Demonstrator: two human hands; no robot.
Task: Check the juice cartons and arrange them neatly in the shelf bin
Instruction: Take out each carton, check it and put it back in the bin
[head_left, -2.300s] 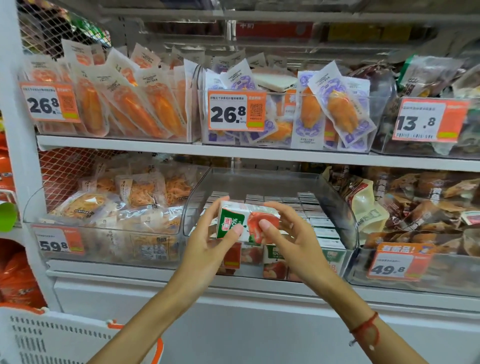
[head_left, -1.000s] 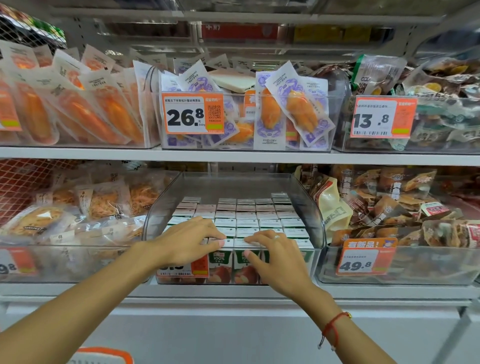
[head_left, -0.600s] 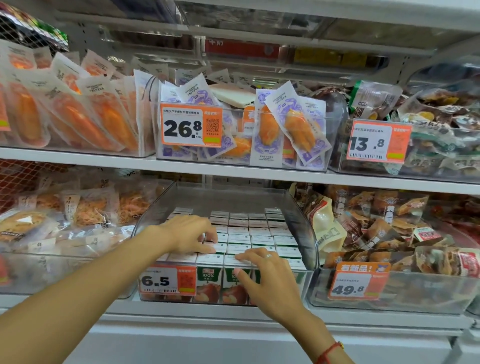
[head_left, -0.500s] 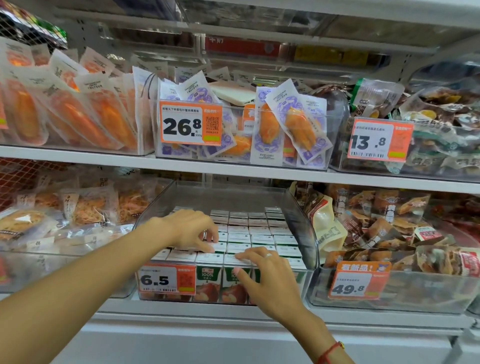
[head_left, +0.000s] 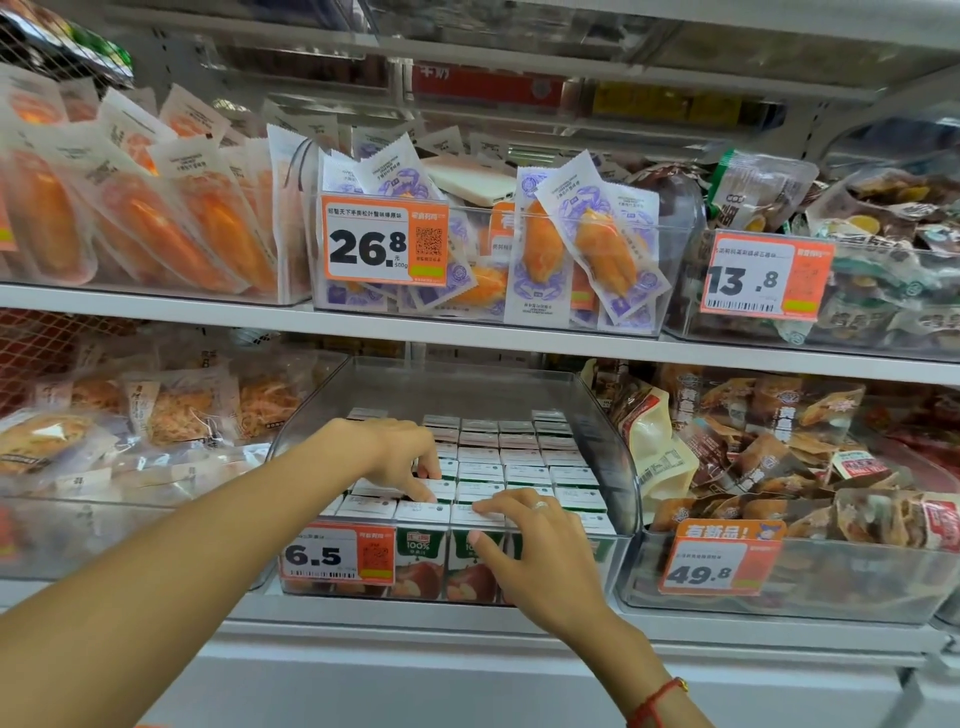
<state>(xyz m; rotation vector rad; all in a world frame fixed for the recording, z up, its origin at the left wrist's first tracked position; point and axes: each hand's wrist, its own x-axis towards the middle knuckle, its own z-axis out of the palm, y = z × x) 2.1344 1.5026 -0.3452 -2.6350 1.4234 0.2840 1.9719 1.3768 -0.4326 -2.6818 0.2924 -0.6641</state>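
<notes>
Far left, mid frame: clear bin w/ pale snack packs (head_left: 156, 415). Left hand (head_left: 400, 457) centre frame, inside shelf bin (head_left: 618, 467), fingers bent down, tips touching carton tops in left rows; grips nothing. Juice cartons (head_left: 519, 462) packed upright in rows, filling bin; green fronts w/ apple pic show thru front wall. Orange 6.5 price tag (head_left: 337, 556) on bin front, lower centre. Right hand (head_left: 540, 556) at front rim, fingers spread, loosely curved, tips on front-row tops; ring on one finger. Right, brown snack bags (head_left: 779, 457), 49.8 tag.
</notes>
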